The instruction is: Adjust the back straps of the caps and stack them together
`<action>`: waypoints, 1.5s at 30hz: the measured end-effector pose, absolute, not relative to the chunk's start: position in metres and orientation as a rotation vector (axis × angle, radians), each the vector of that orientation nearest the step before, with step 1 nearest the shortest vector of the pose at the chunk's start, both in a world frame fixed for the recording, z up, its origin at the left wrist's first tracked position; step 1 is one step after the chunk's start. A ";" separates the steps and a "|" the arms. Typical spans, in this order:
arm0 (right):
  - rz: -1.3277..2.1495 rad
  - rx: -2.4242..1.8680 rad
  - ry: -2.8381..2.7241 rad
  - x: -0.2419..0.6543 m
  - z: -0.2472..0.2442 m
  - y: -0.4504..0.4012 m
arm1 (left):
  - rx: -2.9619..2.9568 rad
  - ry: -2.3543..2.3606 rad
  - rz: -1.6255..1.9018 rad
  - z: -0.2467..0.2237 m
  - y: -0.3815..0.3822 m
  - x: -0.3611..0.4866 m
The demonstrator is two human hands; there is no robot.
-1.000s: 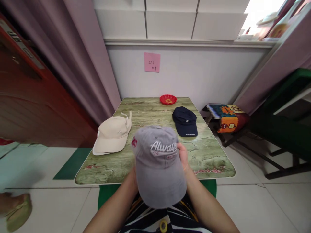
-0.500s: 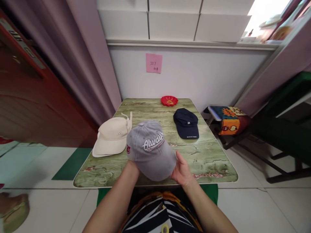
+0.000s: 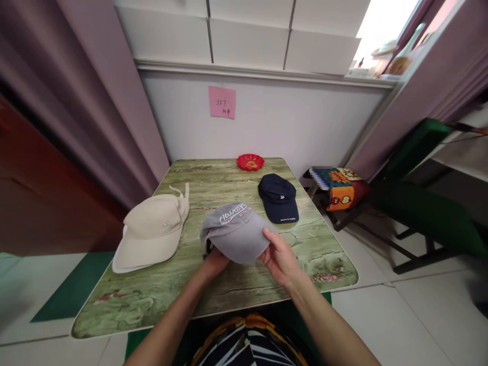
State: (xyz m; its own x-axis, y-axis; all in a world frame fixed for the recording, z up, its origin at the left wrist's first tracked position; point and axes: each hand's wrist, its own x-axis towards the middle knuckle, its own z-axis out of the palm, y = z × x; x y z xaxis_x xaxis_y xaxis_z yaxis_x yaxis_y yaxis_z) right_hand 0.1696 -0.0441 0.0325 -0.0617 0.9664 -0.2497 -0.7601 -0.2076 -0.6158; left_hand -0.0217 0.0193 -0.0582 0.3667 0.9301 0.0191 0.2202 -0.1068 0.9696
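Observation:
A grey baseball cap (image 3: 244, 236) with white lettering is held in front of me over the table, its crown tipped away. My right hand (image 3: 280, 254) grips the right edge of the brim, thumb on top. Under the cap's left side is my left hand (image 3: 217, 260), its fingers hidden by the cap, supporting it. Left of them lies a cream cap (image 3: 152, 218) with its brim towards me and a strap sticking up behind. A navy baseball cap (image 3: 278, 198) rests to the right, brim also facing me.
The green wood-patterned table (image 3: 206, 188) carries a red scalloped dish (image 3: 250, 162) at its far edge. A pink note (image 3: 221, 102) is stuck on the wall behind. To the right stand a cloth-covered stool (image 3: 343, 190) and a dark green chair (image 3: 423, 198).
The grey cap has tipped forward, its lettering now foreshortened, and both hands moved with it. My right hand has shifted its hold on the brim. The view has turned slightly right.

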 end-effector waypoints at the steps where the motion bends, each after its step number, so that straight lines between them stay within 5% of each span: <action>1: 1.629 -0.726 -0.379 0.173 0.035 -0.036 | 1.639 1.015 0.773 -0.056 0.016 -0.022; 4: 1.579 -0.733 -0.367 0.186 0.046 -0.002 | 1.867 0.827 0.584 -0.053 0.009 -0.027; 14: 1.341 -0.622 -0.380 0.248 0.101 0.144 | 2.397 1.133 0.904 -0.085 0.014 -0.028; 26: 1.183 -0.932 -0.034 0.289 -0.017 0.091 | 2.389 1.133 0.984 -0.085 0.020 -0.029; 45: 0.888 -1.341 0.009 0.284 -0.056 0.061 | 2.359 1.131 0.944 -0.083 0.019 -0.029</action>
